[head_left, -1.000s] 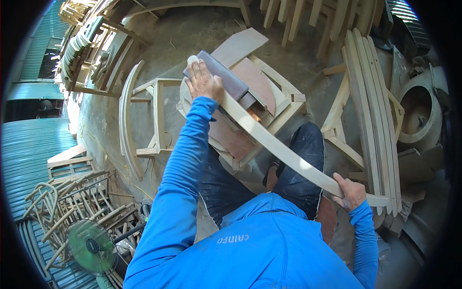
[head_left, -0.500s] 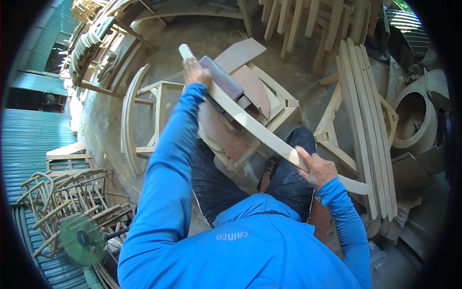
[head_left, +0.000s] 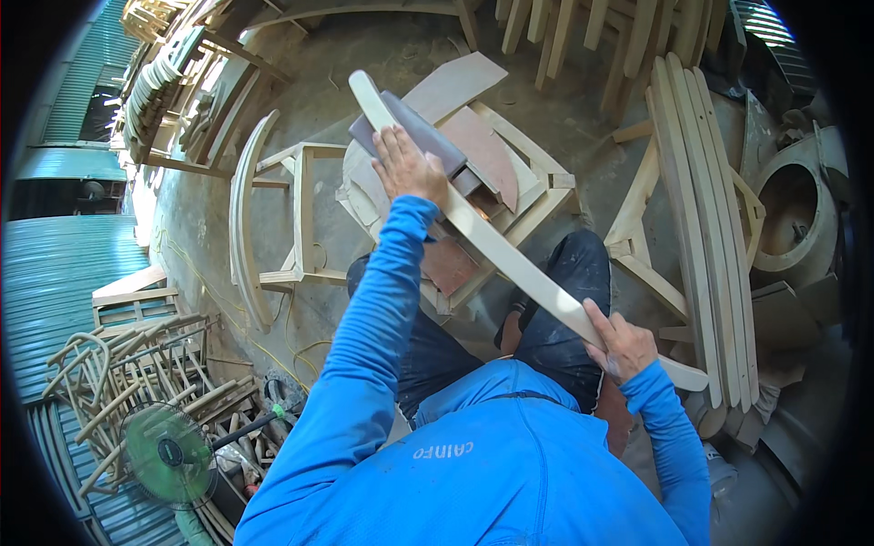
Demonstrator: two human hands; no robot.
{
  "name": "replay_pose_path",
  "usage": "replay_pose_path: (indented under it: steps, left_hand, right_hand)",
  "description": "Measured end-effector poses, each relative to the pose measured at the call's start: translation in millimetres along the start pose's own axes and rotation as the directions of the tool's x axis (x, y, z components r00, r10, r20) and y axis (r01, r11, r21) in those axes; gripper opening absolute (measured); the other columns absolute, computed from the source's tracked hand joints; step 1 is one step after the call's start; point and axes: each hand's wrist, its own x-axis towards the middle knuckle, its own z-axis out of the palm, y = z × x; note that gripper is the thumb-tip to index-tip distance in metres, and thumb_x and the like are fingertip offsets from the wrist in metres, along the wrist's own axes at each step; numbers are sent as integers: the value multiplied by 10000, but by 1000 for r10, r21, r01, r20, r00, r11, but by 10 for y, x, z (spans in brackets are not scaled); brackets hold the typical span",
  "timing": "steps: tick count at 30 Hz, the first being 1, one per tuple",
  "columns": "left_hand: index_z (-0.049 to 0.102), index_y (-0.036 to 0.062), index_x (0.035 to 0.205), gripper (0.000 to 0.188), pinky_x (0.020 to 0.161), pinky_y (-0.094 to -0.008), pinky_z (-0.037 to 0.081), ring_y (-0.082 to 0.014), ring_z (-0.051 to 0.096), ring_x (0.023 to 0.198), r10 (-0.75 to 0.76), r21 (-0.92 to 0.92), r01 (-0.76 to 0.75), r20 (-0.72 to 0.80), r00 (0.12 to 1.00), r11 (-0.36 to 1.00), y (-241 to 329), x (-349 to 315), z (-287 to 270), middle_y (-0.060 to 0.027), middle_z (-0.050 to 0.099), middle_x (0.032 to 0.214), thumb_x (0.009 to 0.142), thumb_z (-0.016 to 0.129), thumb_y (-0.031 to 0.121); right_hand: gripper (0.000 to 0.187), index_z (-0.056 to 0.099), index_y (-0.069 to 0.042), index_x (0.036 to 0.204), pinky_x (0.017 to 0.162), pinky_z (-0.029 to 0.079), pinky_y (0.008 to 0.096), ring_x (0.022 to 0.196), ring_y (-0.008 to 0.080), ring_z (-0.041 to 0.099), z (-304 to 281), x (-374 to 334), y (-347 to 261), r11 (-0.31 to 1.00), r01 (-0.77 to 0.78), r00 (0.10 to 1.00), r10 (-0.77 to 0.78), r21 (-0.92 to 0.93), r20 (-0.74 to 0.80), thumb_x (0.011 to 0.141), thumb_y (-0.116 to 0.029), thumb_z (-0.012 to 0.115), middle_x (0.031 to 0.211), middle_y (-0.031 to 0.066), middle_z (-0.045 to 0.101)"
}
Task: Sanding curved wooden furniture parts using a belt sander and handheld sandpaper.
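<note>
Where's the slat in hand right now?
In the head view, the slat slants down rightward across the middle, left hand by the purple block, right hand near its lower end.

concrete floor (head_left: 319, 105) | on floor: low wooden frame (head_left: 535, 216) | atop frame: reddish board (head_left: 489, 162), purple-grey padded block (head_left: 435, 143)

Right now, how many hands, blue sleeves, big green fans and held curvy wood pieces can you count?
Bare left hand, bare right hand: 2
Long blue left sleeve, long blue right sleeve: 2
Round green fan: 1
Curved pale wooden strip, held: 1
Total: 6
</note>
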Motion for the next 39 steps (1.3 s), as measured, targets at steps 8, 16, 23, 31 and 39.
replay_pose_path:
  steps: [8, 16, 23, 31, 39]
  left_hand:
    - [300, -23, 1586, 774, 1253, -576, 197, -375, 199, 1571, 45, 35, -43, -45, 998, 998, -639, 1207, 88, -205, 277, 1666, 914, 529, 282]
    - [331, -1, 1578, 711, 1242, -560, 238, -372, 230, 1562, 2, 109, 6, -66, 998, 994, -1028, 1931, 6, -194, 290, 1664, 955, 471, 312]
    - [250, -38, 1596, 850, 1276, -519, 164, -396, 154, 1580, -16, 75, 14, 23, 1000, 997, -292, 668, 14, -231, 235, 1678, 895, 555, 334]
    - [249, -41, 1597, 864, 1261, -576, 146, -387, 107, 1593, -38, 135, 33, 39, 999, 990, 323, -866, -134, -230, 201, 1689, 878, 548, 331]
    - [227, -41, 1603, 853, 1262, -583, 134, -385, 110, 1591, -44, 46, 40, 101, 994, 998, 274, -512, -116, -231, 200, 1687, 890, 538, 307]
  right_hand:
    - [826, 376, -336, 1588, 550, 560, 398, 630, 275, 666, 61, 1059, -457, 997, 37, 998, -41, -62, -57, 868, -323, 781, 861, 82, 543]
    - [775, 274, -414, 1609, 648, 591, 493, 746, 388, 712, 188, 2045, -897, 999, -25, 998, 23, -48, -53, 955, -378, 688, 928, 152, 608]
    - [825, 219, -403, 1623, 700, 601, 510, 769, 425, 714, 241, 1600, -703, 999, -26, 999, 25, 39, 46, 948, -337, 689, 989, 185, 644]
    - [884, 310, -344, 1606, 614, 569, 463, 692, 362, 658, 187, 42, -141, 986, 80, 994, -91, 147, 69, 854, -256, 766, 914, 127, 568]
    - [775, 494, -326, 1521, 589, 536, 429, 687, 321, 636, -103, -724, 391, 986, 144, 986, -150, 78, 77, 818, -218, 801, 867, 104, 538]
